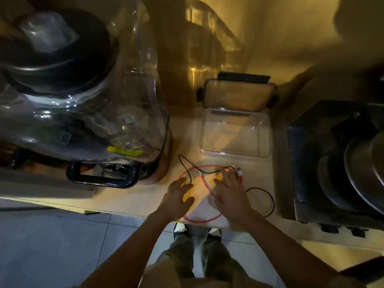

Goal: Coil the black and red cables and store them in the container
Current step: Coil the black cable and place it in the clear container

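Both hands hover with fingers spread, grasping nothing: the right hand [229, 196] sits over the red cable [202, 220] loop near its plugs, the left hand [176, 197] by the black cable [268, 196]; beyond the fingertips stands the open clear container [266, 134]

We have bare counter [145, 201] between the black handle [99, 179] and the dark box [307, 163]; beyond the cables, only the clear container [235, 133] stands ahead, its top open.
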